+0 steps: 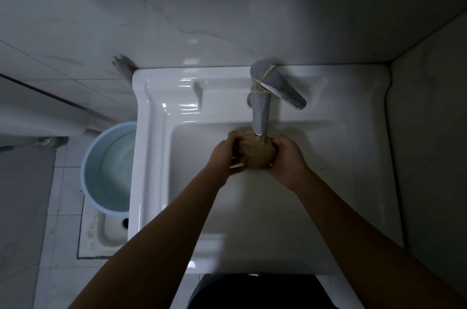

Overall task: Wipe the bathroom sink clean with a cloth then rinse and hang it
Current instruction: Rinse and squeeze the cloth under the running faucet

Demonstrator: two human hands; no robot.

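A wadded tan cloth (pixel 255 150) is held over the basin of the white sink (pixel 156 131), directly under the spout of the chrome tap (pixel 261 109). My left hand (pixel 223 157) grips the cloth's left side and my right hand (pixel 286 159) grips its right side. The tap's lever (pixel 285 91) points to the right, and a yellow rubber band is looped around the tap body. I cannot make out whether water is running.
A light blue bucket (pixel 108 169) holding water stands on the floor left of the sink, beside a squat pan (pixel 108 230). Tiled walls close in behind and on the right. A dark garment shows at the bottom edge.
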